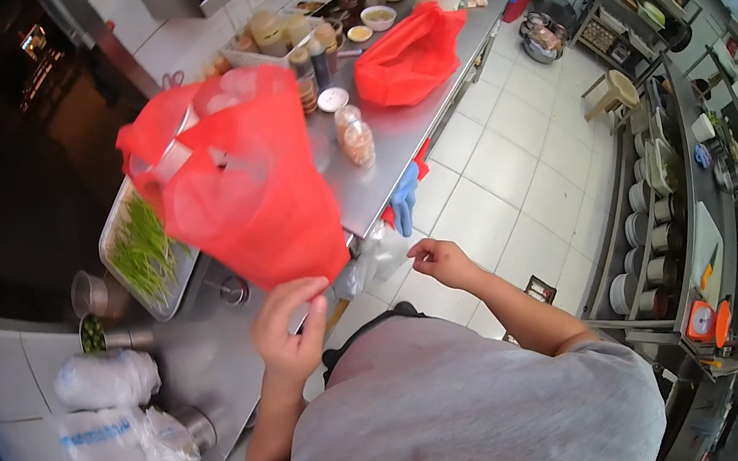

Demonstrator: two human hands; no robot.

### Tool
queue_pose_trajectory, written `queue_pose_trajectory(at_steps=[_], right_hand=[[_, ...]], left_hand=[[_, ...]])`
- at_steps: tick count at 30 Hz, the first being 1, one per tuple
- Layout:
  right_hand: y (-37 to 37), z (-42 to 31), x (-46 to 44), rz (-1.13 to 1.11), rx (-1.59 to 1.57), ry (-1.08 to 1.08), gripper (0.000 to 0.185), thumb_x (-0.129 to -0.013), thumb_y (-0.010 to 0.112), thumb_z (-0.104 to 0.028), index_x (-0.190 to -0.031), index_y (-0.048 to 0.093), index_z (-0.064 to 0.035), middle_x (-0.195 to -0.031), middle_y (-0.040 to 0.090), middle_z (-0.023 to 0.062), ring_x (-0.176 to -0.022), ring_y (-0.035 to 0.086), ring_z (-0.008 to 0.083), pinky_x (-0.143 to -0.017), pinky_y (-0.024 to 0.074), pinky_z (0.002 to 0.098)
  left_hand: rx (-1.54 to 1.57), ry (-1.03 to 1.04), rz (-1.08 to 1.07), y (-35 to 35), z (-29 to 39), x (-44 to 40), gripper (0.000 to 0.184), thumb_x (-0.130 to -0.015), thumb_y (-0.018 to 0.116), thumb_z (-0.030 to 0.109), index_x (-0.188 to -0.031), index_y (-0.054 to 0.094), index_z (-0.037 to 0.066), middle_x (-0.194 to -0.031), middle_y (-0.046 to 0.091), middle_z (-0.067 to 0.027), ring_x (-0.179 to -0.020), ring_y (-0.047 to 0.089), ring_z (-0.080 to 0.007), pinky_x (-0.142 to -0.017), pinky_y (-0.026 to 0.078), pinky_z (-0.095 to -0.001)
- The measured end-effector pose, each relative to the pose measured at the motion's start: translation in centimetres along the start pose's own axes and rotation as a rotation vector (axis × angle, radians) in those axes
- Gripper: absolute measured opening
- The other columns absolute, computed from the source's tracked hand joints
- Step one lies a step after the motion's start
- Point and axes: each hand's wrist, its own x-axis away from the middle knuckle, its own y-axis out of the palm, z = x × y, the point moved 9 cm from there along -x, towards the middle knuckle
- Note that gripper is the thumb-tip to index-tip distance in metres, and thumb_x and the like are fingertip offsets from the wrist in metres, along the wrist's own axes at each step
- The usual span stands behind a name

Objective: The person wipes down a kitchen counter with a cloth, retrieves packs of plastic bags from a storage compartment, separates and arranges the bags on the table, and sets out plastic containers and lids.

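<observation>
A large red cloth bag [242,186] stands on the steel counter, filled with clear containers. My left hand [292,329] is beside its lower corner, thumb and fingers apart with nothing between them. Whether the fingertips touch the bag I cannot tell. My right hand [446,262] hangs in the air past the counter edge, its fingers curled in and nothing visible in them. Close to it are a clear plastic bag [377,259] and a blue glove [403,200] at the counter's side. Farther along the counter sits a second red bag [413,55], lower and slumped.
Left of the large bag is a tray [108,255] of cut greens. White plastic-wrapped packs [107,380] sit at the lower left. Sauce bottles [319,62] and a wrapped pinkish item [356,139] stand on the counter [381,182]. Shelves of dishes [635,233] line the right.
</observation>
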Motion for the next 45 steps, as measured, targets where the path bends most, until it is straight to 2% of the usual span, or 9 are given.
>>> queue_pose_trajectory(at_steps=[7,17,22,25,27,31,34,42,45], right_hand=[[-3.4,6.8,-1.1,0.019,-0.139,0.218,0.022,-0.080,0.064,-0.011,-0.100,0.063,-0.0025,-0.078,0.064,0.0047,-0.070,0.060,0.0116,-0.063,0.0484,0.0261],[-8.8,18.4,5.0,0.252,0.198,0.359,0.030,-0.072,0.065,-0.022,-0.098,0.066,-0.0060,-0.090,0.067,0.0145,-0.088,0.063,0.0312,-0.078,0.0493,0.0393],[-9.5,40.6,15.7,0.164,0.620,0.752,0.021,-0.075,0.057,-0.024,-0.074,0.070,-0.0077,-0.089,0.067,0.0163,-0.088,0.063,0.0332,-0.075,0.0498,0.0439],[-9.7,48.7,28.2,0.398,0.301,1.316,0.022,-0.072,0.057,-0.009,-0.087,0.072,-0.0052,-0.101,0.067,0.0168,-0.098,0.063,0.0312,-0.081,0.0502,0.0424],[-11.6,45.6,32.5,0.181,-0.033,1.502,0.036,-0.078,0.059,-0.009,-0.114,0.064,-0.0078,-0.125,0.056,0.0151,-0.116,0.055,0.0287,-0.093,0.0459,0.0400],[-17.6,51.8,30.2,0.037,0.178,1.285,0.038,-0.073,0.069,-0.020,-0.109,0.067,-0.0072,-0.122,0.059,0.0162,-0.114,0.055,0.0311,-0.093,0.0458,0.0409],[-26.9,49.8,27.9,0.552,0.020,1.307,0.028,-0.074,0.060,-0.016,-0.097,0.069,-0.0040,-0.108,0.064,0.0193,-0.102,0.062,0.0301,-0.085,0.0498,0.0389],[-41.8,42.1,13.3,0.930,-0.016,0.783,0.031,-0.069,0.065,-0.024,-0.094,0.067,-0.0065,-0.091,0.067,0.0170,-0.088,0.063,0.0318,-0.079,0.0496,0.0421],[-38.9,44.4,10.6,0.702,-0.038,0.943,0.027,-0.069,0.065,-0.024,-0.089,0.068,-0.0061,-0.089,0.067,0.0178,-0.087,0.063,0.0323,-0.078,0.0493,0.0425]], left_hand=[[0.096,-0.298,-0.300,7.6,-3.1,-2.2,0.023,-0.079,0.067,0.003,-0.101,0.064,0.000,-0.093,0.067,-0.0135,-0.086,0.065,-0.0219,-0.077,0.049,-0.0286],[0.325,-0.610,-0.803,21.7,-9.8,-3.5,0.021,-0.086,0.060,0.005,-0.106,0.061,-0.002,-0.093,0.067,-0.0102,-0.087,0.062,-0.0146,-0.079,0.048,-0.0273],[0.361,-0.488,-0.918,32.0,-8.7,-6.8,0.022,-0.087,0.060,0.006,-0.107,0.061,-0.002,-0.091,0.067,-0.0106,-0.085,0.062,-0.0148,-0.078,0.048,-0.0272],[0.291,-0.361,-0.970,38.9,-8.4,-9.9,0.022,-0.086,0.060,0.007,-0.106,0.062,-0.002,-0.090,0.067,-0.0108,-0.084,0.062,-0.0150,-0.077,0.048,-0.0275],[0.261,-0.312,-0.984,43.1,-7.0,-11.9,0.023,-0.086,0.060,0.008,-0.106,0.062,-0.002,-0.090,0.067,-0.0105,-0.085,0.062,-0.0149,-0.076,0.048,-0.0278],[0.267,-0.219,-1.138,52.5,-4.1,-14.7,0.022,-0.086,0.059,0.006,-0.106,0.062,-0.001,-0.092,0.066,-0.0100,-0.083,0.061,-0.0149,-0.075,0.048,-0.0276],[0.258,-0.137,-1.099,58.7,-2.4,-16.8,0.021,-0.086,0.058,0.006,-0.106,0.062,-0.001,-0.091,0.066,-0.0101,-0.083,0.061,-0.0151,-0.077,0.048,-0.0278],[0.214,-0.154,-1.501,70.4,-4.6,-17.3,0.023,-0.086,0.061,0.008,-0.107,0.062,-0.001,-0.089,0.066,-0.0095,-0.084,0.061,-0.0149,-0.076,0.048,-0.0283],[0.272,-0.182,-1.635,75.8,-7.1,-18.6,0.025,-0.087,0.060,0.010,-0.108,0.061,-0.002,-0.090,0.065,-0.0090,-0.083,0.061,-0.0150,-0.075,0.047,-0.0275]])
